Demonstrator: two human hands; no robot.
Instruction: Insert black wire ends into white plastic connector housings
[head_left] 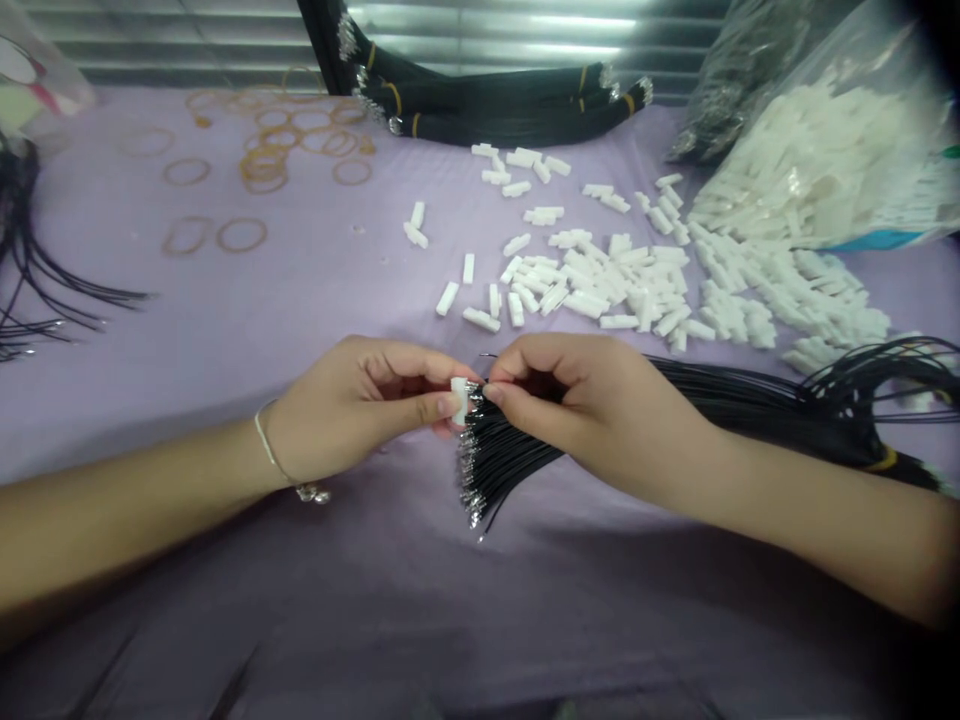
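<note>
Between the thumb and fingers of my left hand [375, 400] is a small white plastic connector housing [460, 400], held upright. My right hand [577, 400] is closed in a pinch right beside it, thumb and forefinger pressed on the metal-tipped end of a black wire; the wire itself is mostly hidden by the fingers. Under and beside both hands lies a thick bundle of black wires [517, 450], their silvery crimped terminals [470, 470] lined up at the left end. From there the bundle runs to the right beneath my right hand and forearm.
Loose white housings [600, 275] lie heaped beyond my hands, near a clear bag [810, 160] full of them. Tied black wire bundles [495, 105] rest at the back. Rubber bands [266, 160] are scattered at back left. More black wires [45, 260] hang in from the left on the purple cloth [300, 650].
</note>
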